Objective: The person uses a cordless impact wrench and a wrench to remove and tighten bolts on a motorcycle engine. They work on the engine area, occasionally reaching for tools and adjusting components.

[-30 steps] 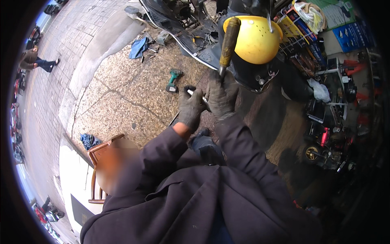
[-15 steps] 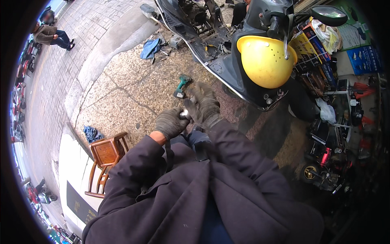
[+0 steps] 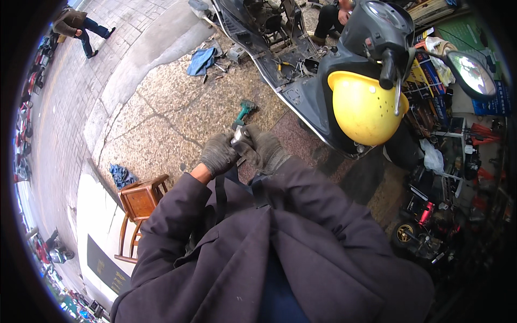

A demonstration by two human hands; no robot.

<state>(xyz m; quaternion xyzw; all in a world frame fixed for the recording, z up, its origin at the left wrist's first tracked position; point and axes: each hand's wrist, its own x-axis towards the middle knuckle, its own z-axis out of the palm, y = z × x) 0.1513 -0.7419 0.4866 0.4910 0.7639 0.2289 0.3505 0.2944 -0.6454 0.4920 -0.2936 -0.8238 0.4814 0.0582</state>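
Observation:
Both gloved hands meet in front of my body around a small silvery metal part [image 3: 236, 137], whose exact kind I cannot make out. My left hand [image 3: 218, 154], in a grey-brown knit glove, is closed on its near left side. From the right, my right hand [image 3: 266, 148], gloved alike, is closed with its fingers curled against the same part. Most of the piece is hidden by the fingers. Just beyond the hands, a green cordless drill [image 3: 246, 111] lies on the stone ground, its base partly behind the gloves.
A partly stripped grey scooter [image 3: 301, 81] stands ahead right, a yellow hard hat [image 3: 366, 107] on its front. Blue cloth [image 3: 201, 61] and loose tools lie ahead. A wooden chair [image 3: 142, 199] stands at left. Crowded shelves [image 3: 449, 156] line the right; another person [image 3: 326, 24] crouches behind the scooter.
Both hands have shifted slightly up and left with the metal part, and the right fingers have curled in around it. The view has tilted; a passer-by at far left has moved on.

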